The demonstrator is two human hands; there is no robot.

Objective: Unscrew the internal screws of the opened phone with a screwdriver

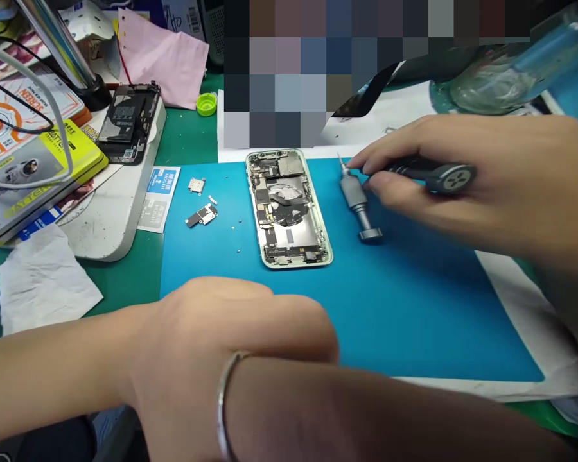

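Note:
An opened phone (288,206) with its insides showing lies on the blue mat (414,308). My right hand (481,186) is closed round a dark screwdriver (428,174). The tip of the dark screwdriver is just right of the phone's top corner, beside a grey screwdriver (359,205) that lies on the mat. My left hand (231,327) rests at the mat's near edge with its back towards me and its fingers bent out of sight. A thin bracelet (226,398) shows at a wrist below it. Small removed parts (201,215) and tiny screws lie left of the phone.
A second opened phone (128,122) lies on a white pad at the back left, beside a yellow box (33,173). A small packet (160,199), a green cap (205,104), pink paper (164,58) and a tissue (43,282) are on the left. A glass bottle (501,77) lies at the back right.

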